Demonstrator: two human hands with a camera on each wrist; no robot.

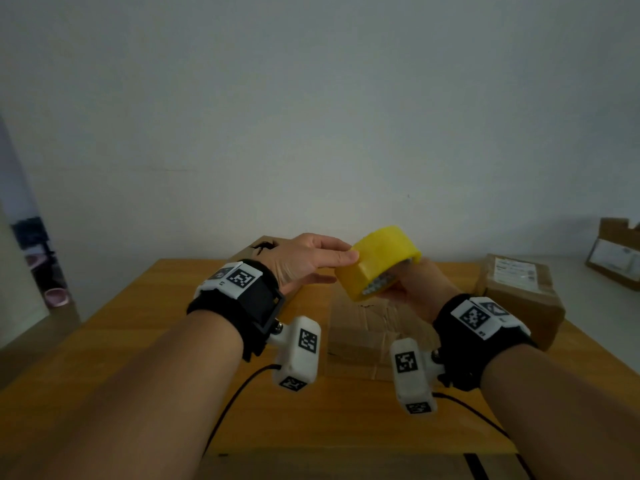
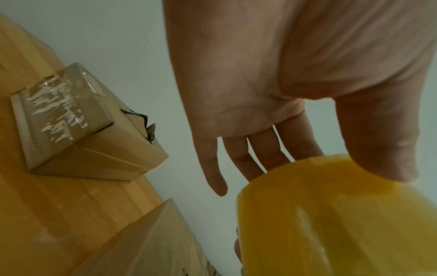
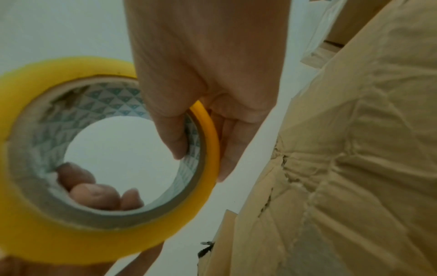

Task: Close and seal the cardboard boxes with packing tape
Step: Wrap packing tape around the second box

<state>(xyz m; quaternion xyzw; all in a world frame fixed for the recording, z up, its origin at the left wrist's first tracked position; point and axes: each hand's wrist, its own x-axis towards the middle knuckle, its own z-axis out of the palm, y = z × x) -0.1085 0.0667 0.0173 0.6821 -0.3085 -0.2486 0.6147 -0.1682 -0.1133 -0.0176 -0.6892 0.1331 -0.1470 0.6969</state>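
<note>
A yellow packing tape roll [image 1: 379, 263] is held up in the air over a creased, closed cardboard box [image 1: 363, 337] in the middle of the table. My right hand [image 1: 407, 289] grips the roll's wall, thumb [image 3: 172, 134] inside the patterned core and fingers [image 3: 227, 149] outside. My left hand [image 1: 346, 259] meets the roll from the left. Its thumb [image 2: 387, 164] presses on the roll's outer face [image 2: 331, 214], and its fingertips [image 3: 94, 192] show through the core at the far rim. No loose tape end is visible.
A torn box [image 1: 263, 247] stands behind my left hand at the wooden table's [image 1: 138, 341] back edge. A taped box with a label [image 1: 519, 299] sits at the right. Another box [image 1: 620, 251] rests on the white surface far right. Wrist-camera cables trail over the front.
</note>
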